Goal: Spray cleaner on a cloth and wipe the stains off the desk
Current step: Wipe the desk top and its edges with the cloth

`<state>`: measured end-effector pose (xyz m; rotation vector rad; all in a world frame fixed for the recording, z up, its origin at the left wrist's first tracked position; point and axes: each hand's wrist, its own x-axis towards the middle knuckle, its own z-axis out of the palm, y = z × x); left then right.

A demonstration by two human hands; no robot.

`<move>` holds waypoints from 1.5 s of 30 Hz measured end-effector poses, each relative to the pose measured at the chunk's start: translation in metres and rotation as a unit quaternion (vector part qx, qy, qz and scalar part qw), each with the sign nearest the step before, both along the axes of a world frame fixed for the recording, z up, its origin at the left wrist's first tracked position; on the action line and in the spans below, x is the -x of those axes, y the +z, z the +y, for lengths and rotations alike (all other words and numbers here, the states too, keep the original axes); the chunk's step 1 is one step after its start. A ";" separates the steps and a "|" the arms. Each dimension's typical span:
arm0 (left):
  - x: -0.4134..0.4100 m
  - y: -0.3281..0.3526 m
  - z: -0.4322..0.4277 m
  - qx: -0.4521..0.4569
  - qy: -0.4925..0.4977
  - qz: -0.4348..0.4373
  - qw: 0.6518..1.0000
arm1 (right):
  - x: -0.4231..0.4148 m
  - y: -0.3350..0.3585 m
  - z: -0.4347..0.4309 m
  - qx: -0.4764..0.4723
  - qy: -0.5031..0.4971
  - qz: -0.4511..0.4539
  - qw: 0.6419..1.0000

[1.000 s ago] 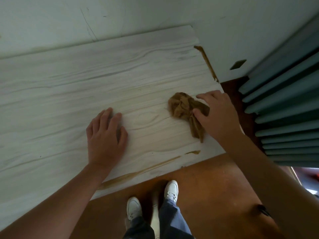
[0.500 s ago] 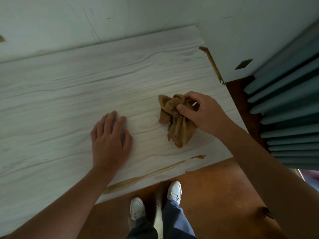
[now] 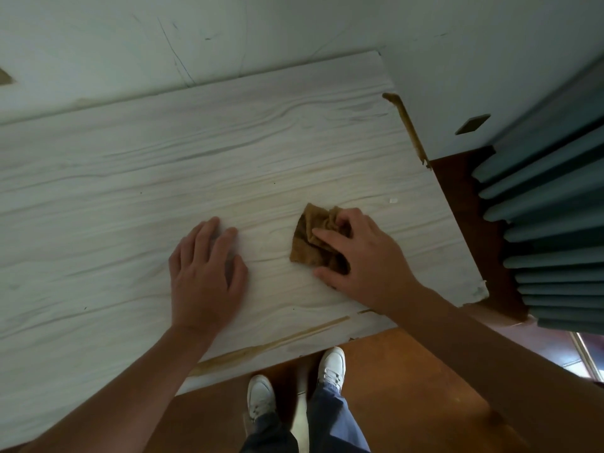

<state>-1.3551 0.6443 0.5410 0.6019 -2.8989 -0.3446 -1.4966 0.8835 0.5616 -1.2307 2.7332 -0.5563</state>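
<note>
Compared with half a second ago, the right hand (image 3: 366,266) has gone from pinching the brown cloth (image 3: 315,238) in a bunched, hanging clump to pressing it flat against the counter (image 3: 163,165); its grip is now spread over the cloth, fingers on top and thumb at the lower edge, holding it down right of the frame's centre. The cloth looks flatter and wider than before, with a corner sticking out toward the upper left. The left hand (image 3: 204,279) remains palm-down on the bare pale wood-grain surface just left of the cloth, fingers together and extended, its grip holding nothing. A brownish streak (image 3: 271,346) runs along the counter's near edge below both hands, and another brown strip (image 3: 407,125) lines the counter's right edge toward the upper right. A small pale speck (image 3: 393,200) lies above and right of the cloth. Teal curtain folds (image 3: 549,223) fill the right side. At the bottom, white shoes (image 3: 331,364) stand on the reddish-brown floor (image 3: 408,387). The white wall (image 3: 261,27) spans the top.
</note>
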 end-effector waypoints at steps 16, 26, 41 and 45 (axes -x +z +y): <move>0.000 0.000 0.002 0.011 -0.006 -0.008 1.000 | 0.032 -0.004 -0.020 0.022 0.054 0.029 0.998; 0.103 0.017 0.054 -0.018 0.001 0.014 1.000 | 0.138 0.001 -0.003 -0.012 0.151 0.057 0.987; 0.124 0.000 0.064 0.005 -0.011 -0.015 1.000 | 0.330 0.009 -0.066 -0.024 0.086 0.042 0.995; 0.124 -0.001 0.062 0.009 -0.011 -0.014 1.000 | 0.307 0.003 -0.050 0.008 0.084 0.029 0.996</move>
